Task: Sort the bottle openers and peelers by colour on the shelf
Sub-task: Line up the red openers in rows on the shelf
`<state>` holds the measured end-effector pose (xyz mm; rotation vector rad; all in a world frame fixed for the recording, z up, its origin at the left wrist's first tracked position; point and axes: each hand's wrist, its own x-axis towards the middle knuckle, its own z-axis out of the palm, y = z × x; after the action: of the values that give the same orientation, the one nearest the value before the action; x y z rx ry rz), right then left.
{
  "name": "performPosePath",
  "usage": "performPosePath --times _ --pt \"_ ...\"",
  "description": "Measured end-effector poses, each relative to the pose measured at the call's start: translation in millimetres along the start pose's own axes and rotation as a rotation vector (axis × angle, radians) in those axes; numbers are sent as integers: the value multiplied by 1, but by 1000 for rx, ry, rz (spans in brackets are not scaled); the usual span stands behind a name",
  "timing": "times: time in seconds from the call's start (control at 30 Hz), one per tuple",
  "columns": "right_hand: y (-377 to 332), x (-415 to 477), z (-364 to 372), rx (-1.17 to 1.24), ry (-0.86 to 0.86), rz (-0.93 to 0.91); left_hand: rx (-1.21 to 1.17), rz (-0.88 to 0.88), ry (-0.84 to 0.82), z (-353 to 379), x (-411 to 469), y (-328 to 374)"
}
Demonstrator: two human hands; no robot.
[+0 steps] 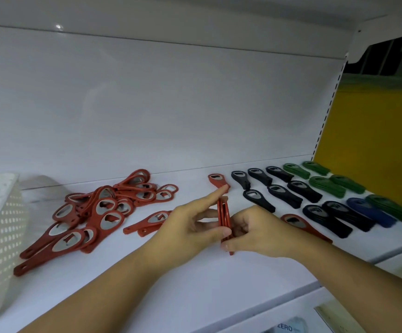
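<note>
At the right of the shelf [195, 284], black openers [301, 191], green openers [325, 185] and a blue stack [369, 210] lie grouped. The red pile [94, 212] at centre-left is mostly unsorted. Left hand [188, 224] and right hand [257, 231] pinch an edge-up red stack [224, 212], perhaps three, mid-frame.

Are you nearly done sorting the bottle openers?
About halfway, I'd say. Done: the black bottle openers, green bottle openers and blue bottle openers lie in rows on the right of the shelf. In hand: the left hand and right hand hold a small stack of red bottle openers on edge. Left: the loose pile of red bottle openers needs tidying.
</note>
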<state>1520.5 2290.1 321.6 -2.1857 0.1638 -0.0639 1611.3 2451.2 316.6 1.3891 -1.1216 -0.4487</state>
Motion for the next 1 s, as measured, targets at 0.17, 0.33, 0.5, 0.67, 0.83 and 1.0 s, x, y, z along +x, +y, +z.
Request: performPosePath --times 0.17,0.33,0.5,0.67,0.83,1.0 --pt "12 -3 9 40 18 28 -1 13 70 3 1 -10" --pt "18 -5 20 96 49 26 -17 -2 52 7 1 -12" --pt "24 -3 22 130 28 10 -31 -28 51 7 0 -10" --pt "25 -4 21 114 20 -11 5 -12 -7 10 -2 -9" --pt "25 -3 21 104 45 -13 -41 -26 20 8 0 -8" --pt "18 -6 16 151 33 -14 -98 -31 73 4 2 -5"
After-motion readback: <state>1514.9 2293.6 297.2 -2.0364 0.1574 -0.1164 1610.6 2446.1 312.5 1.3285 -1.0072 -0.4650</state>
